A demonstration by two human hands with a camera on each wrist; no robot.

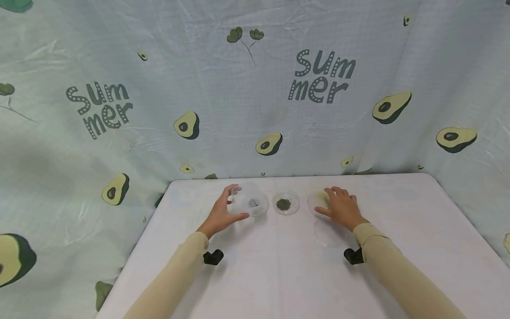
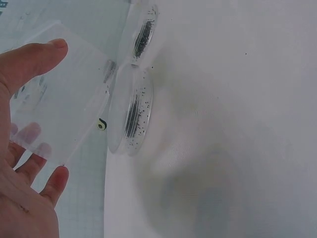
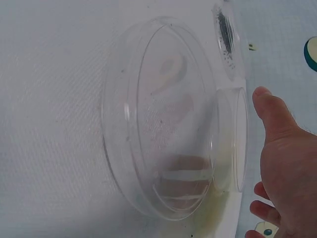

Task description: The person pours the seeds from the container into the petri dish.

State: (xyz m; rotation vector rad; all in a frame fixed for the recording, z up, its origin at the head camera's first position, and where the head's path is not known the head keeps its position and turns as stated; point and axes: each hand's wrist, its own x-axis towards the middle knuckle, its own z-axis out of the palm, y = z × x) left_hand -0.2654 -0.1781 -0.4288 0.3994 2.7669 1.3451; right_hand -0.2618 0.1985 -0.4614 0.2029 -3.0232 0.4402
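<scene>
My left hand [image 1: 223, 212] grips a clear, translucent plastic cup [image 2: 69, 99] between thumb and fingers. A small dark patch shows through the cup near its far end. Beside and partly behind the cup, the left wrist view shows a clear round dish [image 2: 141, 119] with dark, loose bits. Another shallow dish [image 1: 293, 196], holding a dark green-grey crumbly heap, stands between the hands. My right hand [image 1: 341, 207] hovers at a clear dish [image 3: 225, 141] with a yellowish tint, thumb and fingers spread apart; contact with it cannot be told.
A clear, shallow round dish or lid [image 1: 326, 233] lies on the white table [image 1: 275, 274], just in front of the yellowish dish. A curtain [image 1: 223, 88] printed with avocados rises behind the table's back edge. Black devices [image 1: 213, 257] sit at both wrists.
</scene>
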